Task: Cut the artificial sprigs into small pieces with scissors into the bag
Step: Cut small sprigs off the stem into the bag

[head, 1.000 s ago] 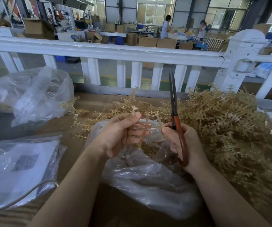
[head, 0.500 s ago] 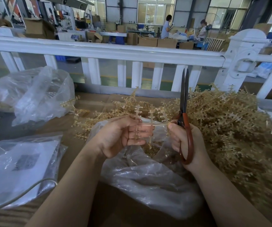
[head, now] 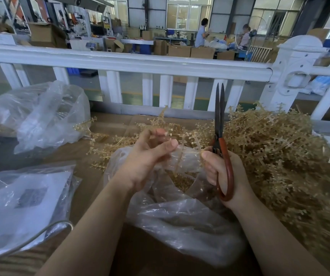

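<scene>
Cardboard surface (head: 108,124), white railing (head: 120,64) behind. Right hand (head: 222,172) grips scissors (head: 220,136), blades nearly together, upright. Left hand (head: 150,156) pinches sprig (head: 188,151) over open bag (head: 180,206); sprig pile (head: 275,148) right of bag.

I cannot see the fingers of my right hand (head: 222,172) fully, because they curl behind the red handle of the scissors (head: 220,140). The fingertips of my left hand (head: 146,160) are blurred, so I cannot tell exactly how they hold the sprig (head: 188,151). Inside the bag (head: 180,206) the cut pieces (head: 182,180) show only dimly through wrinkled plastic. The pile of sprigs (head: 279,156) is blurred low on the right and cut off by the right edge. The printed sheet in the flat bag (head: 21,204) is too blurred to read. Both my forearms leave the picture at the bottom edge.
</scene>
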A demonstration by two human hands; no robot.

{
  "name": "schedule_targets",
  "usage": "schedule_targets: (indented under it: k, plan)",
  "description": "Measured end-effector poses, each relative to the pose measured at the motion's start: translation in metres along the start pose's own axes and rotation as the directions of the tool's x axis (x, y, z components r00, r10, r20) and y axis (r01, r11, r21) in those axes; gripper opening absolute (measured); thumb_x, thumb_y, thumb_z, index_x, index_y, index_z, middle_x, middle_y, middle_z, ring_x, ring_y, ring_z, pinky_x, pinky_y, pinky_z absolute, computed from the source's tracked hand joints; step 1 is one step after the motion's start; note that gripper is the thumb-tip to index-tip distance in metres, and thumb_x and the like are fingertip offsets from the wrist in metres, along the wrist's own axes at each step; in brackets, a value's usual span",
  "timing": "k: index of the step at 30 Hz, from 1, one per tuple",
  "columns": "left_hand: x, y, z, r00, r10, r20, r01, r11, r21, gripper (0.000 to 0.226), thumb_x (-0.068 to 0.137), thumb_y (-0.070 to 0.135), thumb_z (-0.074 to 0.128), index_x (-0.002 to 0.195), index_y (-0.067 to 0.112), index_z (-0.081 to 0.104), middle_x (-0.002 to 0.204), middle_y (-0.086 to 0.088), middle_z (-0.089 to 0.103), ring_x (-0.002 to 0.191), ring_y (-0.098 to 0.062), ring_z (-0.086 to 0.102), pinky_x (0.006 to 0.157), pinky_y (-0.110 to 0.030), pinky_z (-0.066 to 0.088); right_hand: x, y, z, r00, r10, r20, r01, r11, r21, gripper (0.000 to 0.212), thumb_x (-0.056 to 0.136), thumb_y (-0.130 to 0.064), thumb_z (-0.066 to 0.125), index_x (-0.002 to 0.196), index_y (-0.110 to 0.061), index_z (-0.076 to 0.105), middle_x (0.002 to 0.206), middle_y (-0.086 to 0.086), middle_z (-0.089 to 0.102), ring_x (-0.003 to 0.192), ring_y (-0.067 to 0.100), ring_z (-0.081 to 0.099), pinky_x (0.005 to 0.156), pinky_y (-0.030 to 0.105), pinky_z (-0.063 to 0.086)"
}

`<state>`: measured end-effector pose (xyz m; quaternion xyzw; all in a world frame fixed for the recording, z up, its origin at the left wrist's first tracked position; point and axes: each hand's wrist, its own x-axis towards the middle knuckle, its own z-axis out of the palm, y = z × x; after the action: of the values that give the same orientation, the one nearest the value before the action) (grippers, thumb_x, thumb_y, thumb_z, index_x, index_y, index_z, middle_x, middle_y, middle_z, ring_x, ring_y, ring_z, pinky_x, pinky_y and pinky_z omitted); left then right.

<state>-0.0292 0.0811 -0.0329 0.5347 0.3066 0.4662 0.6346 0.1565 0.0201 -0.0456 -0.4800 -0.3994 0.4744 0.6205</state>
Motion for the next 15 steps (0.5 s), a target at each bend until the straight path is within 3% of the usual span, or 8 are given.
schedule_targets:
  k: [2, 3, 5, 7, 8, 10, 15]
  plan:
    - [-0.0011, 0.0011, -0.0013, 0.970, 0.242, -0.035, -0.221, 0.928, 0.300, 0.066, 0.072, 0.038, 0.084, 0.129, 0.031, 0.052, 0.129, 0.005, 0.060, 0.115, -0.003, 0.059, 0.096, -0.024, 0.049, -0.0011, -0.0008, 0.0018, 1.000, 0.001, -0.022, -0.001, 1.000, -0.030, 0.014, 0.094, -0.002, 0.064, 0.083, -0.010, 0.063, 0.055, -0.002, 0.047, 0.040, 0.010, 0.037, 0.037, 0.018, 0.028]
    - [-0.0019, 0.0019, -0.0014, 0.929, 0.369, 0.014, -0.333, 0.822, 0.461, 0.067, 0.074, 0.043, 0.082, 0.133, 0.036, 0.051, 0.135, 0.013, 0.055, 0.123, -0.002, 0.052, 0.103, -0.025, 0.042, -0.0012, -0.0004, 0.0028, 0.999, -0.009, -0.038, 0.007, 0.998, -0.061, 0.014, 0.094, -0.002, 0.065, 0.083, -0.010, 0.064, 0.054, -0.004, 0.049, 0.039, 0.007, 0.040, 0.037, 0.016, 0.031]
    - [-0.0021, 0.0030, 0.0003, 0.832, 0.523, 0.188, -0.473, 0.489, 0.733, 0.061, 0.082, 0.048, 0.071, 0.138, 0.040, 0.049, 0.143, 0.017, 0.046, 0.134, -0.007, 0.039, 0.109, -0.034, 0.030, -0.0013, 0.0007, 0.0048, 0.997, -0.051, -0.051, 0.043, 0.988, -0.149, 0.016, 0.093, -0.002, 0.067, 0.081, -0.012, 0.065, 0.050, -0.009, 0.053, 0.039, 0.001, 0.046, 0.040, 0.012, 0.036]
    - [-0.0024, 0.0032, 0.0046, 0.774, 0.534, 0.340, -0.488, 0.162, 0.858, 0.052, 0.088, 0.041, 0.066, 0.139, 0.037, 0.053, 0.146, 0.012, 0.044, 0.135, -0.016, 0.036, 0.106, -0.040, 0.024, -0.0011, 0.0021, 0.0068, 0.996, -0.085, -0.034, 0.076, 0.976, -0.204, 0.020, 0.092, -0.001, 0.069, 0.078, -0.014, 0.067, 0.049, -0.011, 0.055, 0.040, 0.000, 0.050, 0.041, 0.010, 0.037]
    - [-0.0024, 0.0024, 0.0061, 0.764, 0.513, 0.392, -0.484, 0.053, 0.874, 0.048, 0.091, 0.037, 0.065, 0.138, 0.035, 0.055, 0.144, 0.010, 0.047, 0.133, -0.019, 0.038, 0.104, -0.042, 0.024, -0.0012, 0.0028, 0.0074, 0.995, -0.094, -0.028, 0.085, 0.971, -0.222, 0.022, 0.092, -0.002, 0.070, 0.076, -0.017, 0.068, 0.050, -0.011, 0.056, 0.040, -0.001, 0.050, 0.041, 0.010, 0.037]
    - [-0.0038, 0.0020, 0.0070, 0.764, 0.484, 0.426, -0.459, -0.057, 0.887, 0.040, 0.092, 0.035, 0.066, 0.132, 0.030, 0.061, 0.135, 0.008, 0.055, 0.125, -0.022, 0.045, 0.099, -0.045, 0.027, -0.0011, 0.0037, 0.0081, 0.994, -0.101, -0.031, 0.090, 0.961, -0.260, 0.029, 0.091, -0.003, 0.071, 0.068, -0.021, 0.072, 0.051, -0.010, 0.056, 0.042, -0.001, 0.050, 0.043, 0.011, 0.038]
    - [-0.0067, 0.0060, 0.0065, 0.743, 0.474, 0.472, -0.481, -0.112, 0.869, 0.043, 0.088, 0.035, 0.069, 0.130, 0.028, 0.061, 0.126, 0.009, 0.058, 0.118, -0.019, 0.048, 0.094, -0.040, 0.027, -0.0015, 0.0028, 0.0089, 0.992, -0.125, -0.029, 0.109, 0.942, -0.317, 0.038, 0.089, -0.007, 0.072, 0.063, -0.035, 0.073, 0.052, -0.012, 0.056, 0.044, -0.001, 0.050, 0.045, 0.010, 0.038]
